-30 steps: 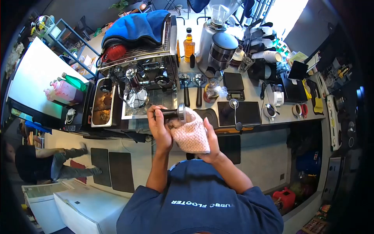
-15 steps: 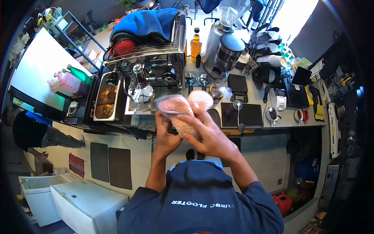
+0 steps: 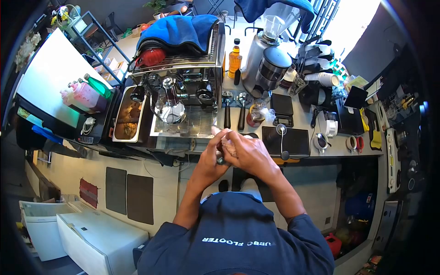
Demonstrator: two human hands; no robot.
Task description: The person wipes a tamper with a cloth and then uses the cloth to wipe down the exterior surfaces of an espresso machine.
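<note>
My left hand [image 3: 213,160] and my right hand [image 3: 251,153] are together at the counter's front edge, fingers closed around a bunched pinkish cloth [image 3: 228,146]. Most of the cloth is hidden by the fingers. Something small and greenish peeks out beneath my left hand, too little of it to name. Just beyond my hands, two portafilters [image 3: 243,112] lie on the counter with dark handles toward me. To their left stands the espresso machine [image 3: 183,133], with a shiny metal pitcher [image 3: 172,112] by its drip tray.
A coffee grinder [image 3: 265,68] and a yellow bottle [image 3: 234,59] stand behind. A black scale [image 3: 283,118], a tamper [image 3: 281,130] on a dark mat [image 3: 298,143], and cups [image 3: 351,140] are on the right. A metal bin [image 3: 126,130] with brown contents sits left.
The spread cloth is now crumpled small between my hands, which have drawn closer together. Both portafilter handles have come into view. The person at the far left is mostly out of sight.
</note>
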